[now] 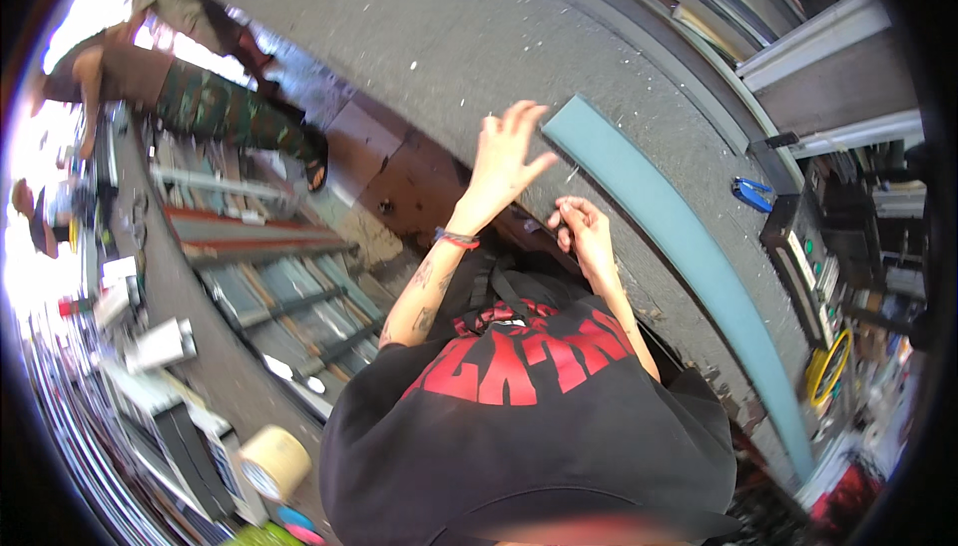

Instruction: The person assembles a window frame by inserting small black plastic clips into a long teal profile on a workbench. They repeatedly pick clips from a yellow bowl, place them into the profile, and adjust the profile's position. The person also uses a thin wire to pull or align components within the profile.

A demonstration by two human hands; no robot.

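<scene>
The left hand (504, 152) rests with fingers spread on the grey counter (439, 37), touching the near end of a long teal strip (679, 237). The right hand (584, 232), just beside the strip's edge, has its fingers pressed together around a small dark tool (544, 227).

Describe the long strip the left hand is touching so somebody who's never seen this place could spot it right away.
Start at the broad grey speckled worktop that fills the upper middle of the view. A long teal strip lies flat on it and curves toward the lower right, with the left hand spread at its upper end. It is the only smooth, teal, band-shaped thing on that rough grey surface.
</scene>
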